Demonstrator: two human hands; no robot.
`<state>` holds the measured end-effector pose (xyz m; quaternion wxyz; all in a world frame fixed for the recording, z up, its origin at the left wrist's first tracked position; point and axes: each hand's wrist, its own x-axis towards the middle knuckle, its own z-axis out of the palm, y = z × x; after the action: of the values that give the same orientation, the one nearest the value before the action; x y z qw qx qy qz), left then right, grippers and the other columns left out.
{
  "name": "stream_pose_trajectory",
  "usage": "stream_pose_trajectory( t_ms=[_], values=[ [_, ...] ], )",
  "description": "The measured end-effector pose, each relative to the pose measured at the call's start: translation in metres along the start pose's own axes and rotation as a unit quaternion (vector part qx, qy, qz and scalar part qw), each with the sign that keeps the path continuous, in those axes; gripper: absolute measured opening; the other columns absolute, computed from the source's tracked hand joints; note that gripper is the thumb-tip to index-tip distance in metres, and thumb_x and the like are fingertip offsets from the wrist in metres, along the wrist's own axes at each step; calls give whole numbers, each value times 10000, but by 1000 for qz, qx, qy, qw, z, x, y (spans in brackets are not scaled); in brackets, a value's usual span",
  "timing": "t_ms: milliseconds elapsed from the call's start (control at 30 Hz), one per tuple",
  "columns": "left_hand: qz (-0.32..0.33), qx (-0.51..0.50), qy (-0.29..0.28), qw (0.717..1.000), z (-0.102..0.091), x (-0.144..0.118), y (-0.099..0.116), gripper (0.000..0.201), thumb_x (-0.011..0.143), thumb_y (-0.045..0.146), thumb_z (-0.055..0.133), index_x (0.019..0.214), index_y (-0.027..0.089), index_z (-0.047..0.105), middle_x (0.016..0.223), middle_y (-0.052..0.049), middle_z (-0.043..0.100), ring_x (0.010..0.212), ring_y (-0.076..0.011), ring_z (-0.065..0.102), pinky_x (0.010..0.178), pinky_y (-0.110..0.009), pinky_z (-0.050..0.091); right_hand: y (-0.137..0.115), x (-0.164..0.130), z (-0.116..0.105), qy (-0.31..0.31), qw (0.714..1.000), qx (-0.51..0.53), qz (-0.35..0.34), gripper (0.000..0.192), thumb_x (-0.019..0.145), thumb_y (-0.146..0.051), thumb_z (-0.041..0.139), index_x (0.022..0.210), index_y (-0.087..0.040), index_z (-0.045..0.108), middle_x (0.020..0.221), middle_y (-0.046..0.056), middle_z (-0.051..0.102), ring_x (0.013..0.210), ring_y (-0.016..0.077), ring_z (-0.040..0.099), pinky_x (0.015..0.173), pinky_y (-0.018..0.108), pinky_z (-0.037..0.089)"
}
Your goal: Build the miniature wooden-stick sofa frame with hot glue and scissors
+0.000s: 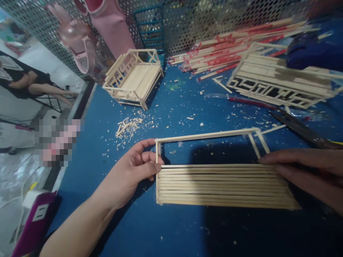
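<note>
A flat panel of glued wooden sticks (pixel 222 185) lies on the blue table (pixel 166 228), with an open stick frame (pixel 206 135) rising from its far edge. My left hand (pixel 131 173) grips the panel's left end, fingers wrapped on the frame's upright post. My right hand (pixel 308 175) presses flat against the right end, fingers stretched along the top sticks. Both hands hold the same piece.
A finished miniature stick bench (pixel 134 76) stands at the back left. Another stick assembly (pixel 281 84) and a pile of loose sticks (pixel 230 50) lie at the back right. A dark blade tool (pixel 300 128) rests right of centre. Wood chips (pixel 128 126) litter the table. Perforated metal wall behind.
</note>
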<state>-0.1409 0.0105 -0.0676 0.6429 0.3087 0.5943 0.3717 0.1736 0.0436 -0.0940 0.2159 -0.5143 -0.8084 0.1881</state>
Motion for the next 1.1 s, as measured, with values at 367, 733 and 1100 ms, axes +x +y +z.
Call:
stream_pose_trajectory(
  t_ms=[367, 733, 1100],
  values=[
    [-10, 107, 35, 994, -5, -1, -1, 680, 647, 313, 777, 1240, 265, 449, 651, 53, 595, 611, -96, 538, 617, -193, 439, -11, 8, -14, -81, 995, 60, -22, 220, 859, -252, 447, 942, -262, 650, 838, -3, 729, 707, 166, 681, 572, 228, 511],
    [-29, 147, 147, 978, -2, 8, -2, 948, 347, 399, 878, 1220, 390, 507, 598, 67, 631, 626, -142, 572, 562, -192, 480, -16, 14, -19, -70, 990, 121, 9, 126, 787, -108, 448, 775, -194, 538, 612, -41, 547, 506, 77, 454, 479, 195, 339],
    [-42, 154, 125, 979, 0, 7, 11, 1073, 310, 452, 882, 1285, 350, 446, 609, 61, 676, 694, -185, 614, 640, -258, 478, -9, 21, -14, -45, 993, 76, -82, 156, 844, -209, 510, 778, -176, 648, 730, 6, 689, 656, 101, 599, 613, 197, 411]
  ],
)
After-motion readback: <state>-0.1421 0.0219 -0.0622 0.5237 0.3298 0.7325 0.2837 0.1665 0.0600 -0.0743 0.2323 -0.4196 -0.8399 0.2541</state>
